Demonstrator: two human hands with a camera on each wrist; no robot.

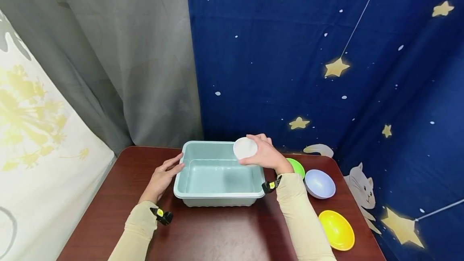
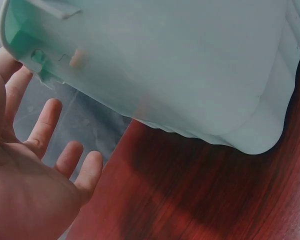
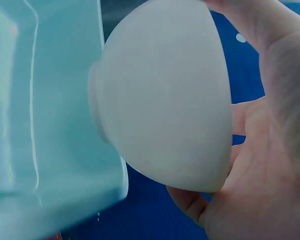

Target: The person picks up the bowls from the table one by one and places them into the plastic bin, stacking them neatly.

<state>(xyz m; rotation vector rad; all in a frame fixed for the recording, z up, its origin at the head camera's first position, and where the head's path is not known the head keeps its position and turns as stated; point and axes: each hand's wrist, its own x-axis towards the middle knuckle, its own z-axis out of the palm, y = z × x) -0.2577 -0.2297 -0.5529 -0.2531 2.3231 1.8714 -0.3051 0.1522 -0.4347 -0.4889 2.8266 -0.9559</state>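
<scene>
A pale blue-green rectangular basin (image 1: 217, 195) stands on the table. My left hand (image 1: 161, 178) is at its left rim, and the left wrist view shows the fingertips at the basin's edge with the other fingers (image 2: 45, 125) spread apart. Over the basin's right back corner, my right hand (image 1: 267, 155) holds a small white bowl (image 1: 244, 148) by its rim. In the right wrist view the white bowl (image 3: 165, 95) is tipped on its side, its foot toward the basin (image 3: 65, 100) and its rim toward the palm.
To the right of the basin lie a green bowl (image 1: 296, 167), partly hidden by the right wrist, a lavender bowl (image 1: 320, 184) and a yellow bowl (image 1: 336, 230) nearer the front. The dark red wooden table (image 1: 214, 233) meets grey and blue star-patterned curtains (image 1: 261, 71) at the back.
</scene>
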